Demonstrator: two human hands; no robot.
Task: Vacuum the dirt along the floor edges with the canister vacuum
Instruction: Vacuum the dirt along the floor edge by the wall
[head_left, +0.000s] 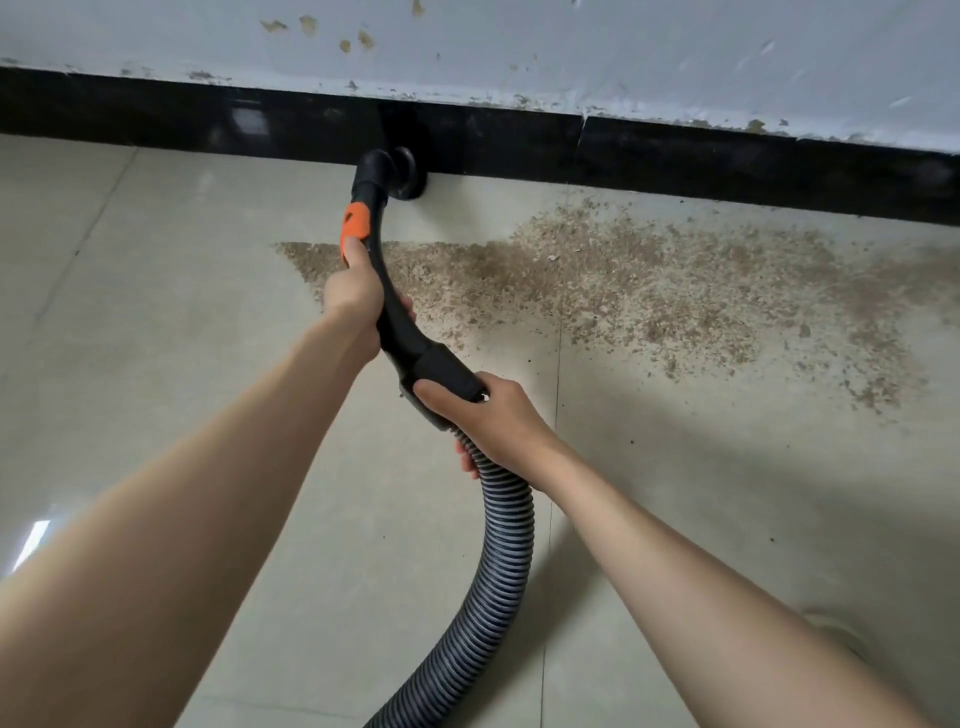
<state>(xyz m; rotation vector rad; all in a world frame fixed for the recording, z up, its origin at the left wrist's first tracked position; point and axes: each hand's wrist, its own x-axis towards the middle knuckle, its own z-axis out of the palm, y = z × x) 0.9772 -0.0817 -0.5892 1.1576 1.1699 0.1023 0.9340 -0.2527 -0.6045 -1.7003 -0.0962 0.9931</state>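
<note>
You are holding the curved black wand handle (387, 291) with both hands so that the round brush nozzle (408, 174) is meeting the floor right at the foot of the black baseboard (727, 156). Your left hand (353, 296) is wrapping the upper part of the handle, with the thumb lying against the orange slider (355, 228); this forward grasp is probably steering the tip along the edge. Your right hand (483, 415) is closing around the cuff where the ribbed grey hose (498, 561) is joining the handle, most likely taking the drag of the hose so it is not pulling the nozzle off line. The hose is trailing down toward you and leaving the bottom of the view; the canister itself is not showing.

The dirt (649, 291) is lying as a broad brown scatter on the pale floor tiles (156, 286), starting just behind the handle and spreading rightward, thinning toward its lower right fringe. A narrow strip between the scatter and the baseboard is looking cleaner, and the tiles to the left of the nozzle are showing only stray specks. Judging from this, most of the dirt is remaining to be drawn in, and the nozzle is standing at its left end, near but not on the thick part. The chipped painted wall (519, 47) is rising above the baseboard.
</note>
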